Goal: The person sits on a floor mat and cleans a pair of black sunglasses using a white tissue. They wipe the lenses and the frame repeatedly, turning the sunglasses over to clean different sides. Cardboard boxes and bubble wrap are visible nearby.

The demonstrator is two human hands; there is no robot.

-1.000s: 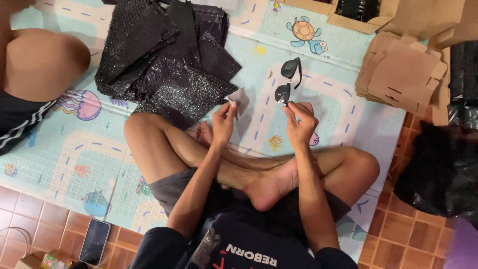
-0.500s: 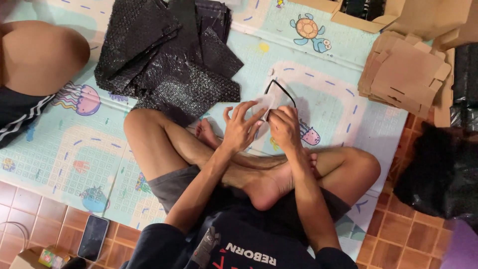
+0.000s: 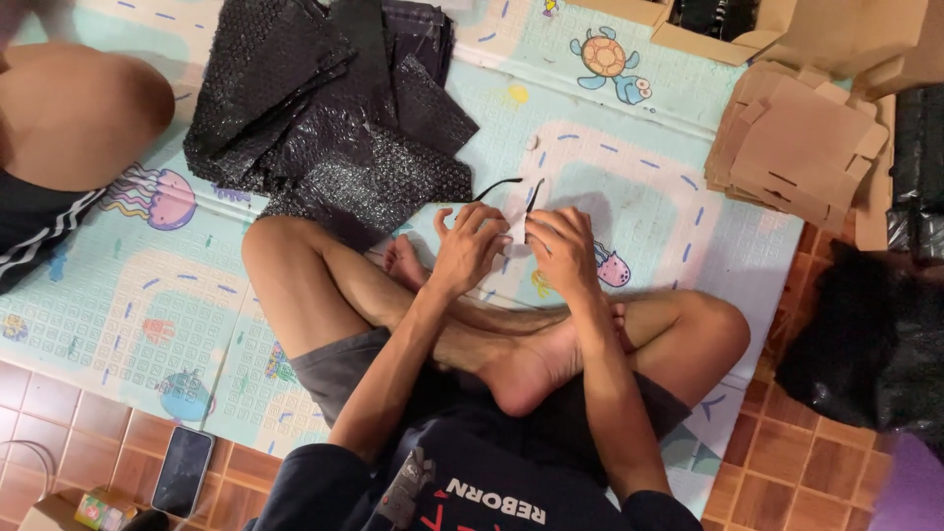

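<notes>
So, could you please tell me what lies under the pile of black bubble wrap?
The black bubble wrap lies on the patterned play mat, whose printed roads and sea animals show around it. Whatever sits directly beneath the pile is covered and cannot be seen.

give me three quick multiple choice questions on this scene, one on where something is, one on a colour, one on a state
1. Where does the phone lie?
A. on the tiled floor at lower left
B. on the cardboard pile
C. on the play mat by the turtle

2. What colour is the heap of bubble wrap?
A. white
B. black
C. pink

3. How are the sunglasses held?
A. by the left hand alone
B. lying loose on the mat
C. between both hands

Answers:
1. A, it rests face up on the brown tiles beside the mat's edge.
2. B, the sheets are dark and glossy.
3. C, the left hand and right hand close together on them, the thin black arms sticking out above.
</notes>
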